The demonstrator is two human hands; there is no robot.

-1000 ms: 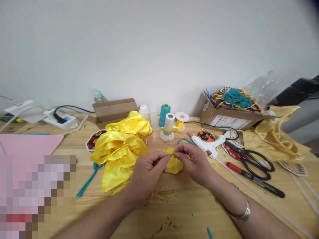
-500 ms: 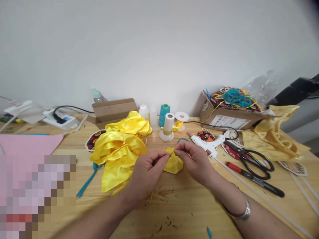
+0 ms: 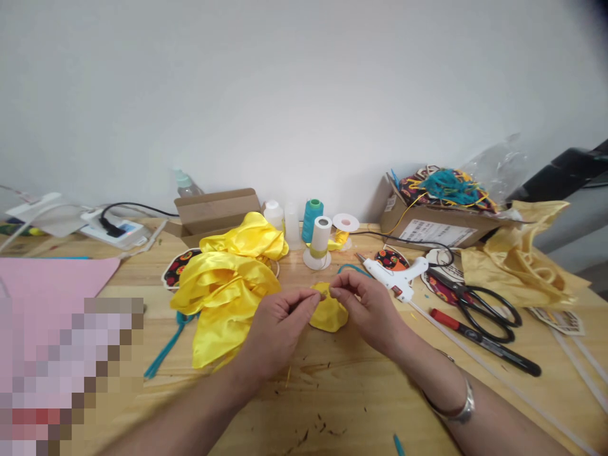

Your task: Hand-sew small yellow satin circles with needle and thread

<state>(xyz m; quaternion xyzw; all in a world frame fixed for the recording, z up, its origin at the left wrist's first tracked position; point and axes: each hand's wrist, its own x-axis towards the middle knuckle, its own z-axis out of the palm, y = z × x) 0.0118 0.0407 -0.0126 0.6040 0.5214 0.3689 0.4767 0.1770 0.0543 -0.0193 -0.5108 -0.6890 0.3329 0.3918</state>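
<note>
My left hand pinches thumb against forefinger, with a tiny dark yellowish end, perhaps thread or cord, just showing at the tips. Close beside it, my right hand is also pinched; whatever it holds is too small to make out. Beneath the fingertips a round yellow fabric piece lies on the wooden table. Left of my hands, shiny yellow satin fabric lies bunched in a heap.
Thread cones, a teal one and a white one, stand behind my hands. To the right lie a white glue gun, black scissors and a red-capped marker. A filled cardboard box sits against the wall.
My right fingertips have shifted slightly left and up. The thin strand seen between both hands before shows less clearly now. Other things lie as before.
</note>
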